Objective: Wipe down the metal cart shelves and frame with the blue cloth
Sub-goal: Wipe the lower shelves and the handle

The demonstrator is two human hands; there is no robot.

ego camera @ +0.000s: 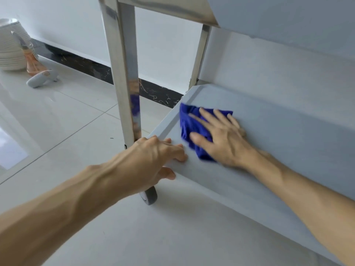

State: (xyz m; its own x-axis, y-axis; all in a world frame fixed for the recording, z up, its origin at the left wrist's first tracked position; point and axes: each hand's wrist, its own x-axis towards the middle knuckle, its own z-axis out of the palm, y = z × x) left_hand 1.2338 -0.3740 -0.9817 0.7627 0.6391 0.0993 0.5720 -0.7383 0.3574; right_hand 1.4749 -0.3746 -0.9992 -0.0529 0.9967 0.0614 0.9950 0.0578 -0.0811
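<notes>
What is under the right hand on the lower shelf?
The blue cloth, pressed flat on the lower shelf by the right hand. The cloth's middle and the shelf beneath are covered.

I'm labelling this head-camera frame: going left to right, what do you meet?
Stack of white bowls → orange spray bottle → near cart leg → left hand gripping the shelf rim → blue cloth → right hand flat on it.

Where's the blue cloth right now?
In the head view, the blue cloth lies on the cart's lower shelf near its left end, pressed flat under the right hand, just right of the left hand gripping the shelf's front edge.
</notes>
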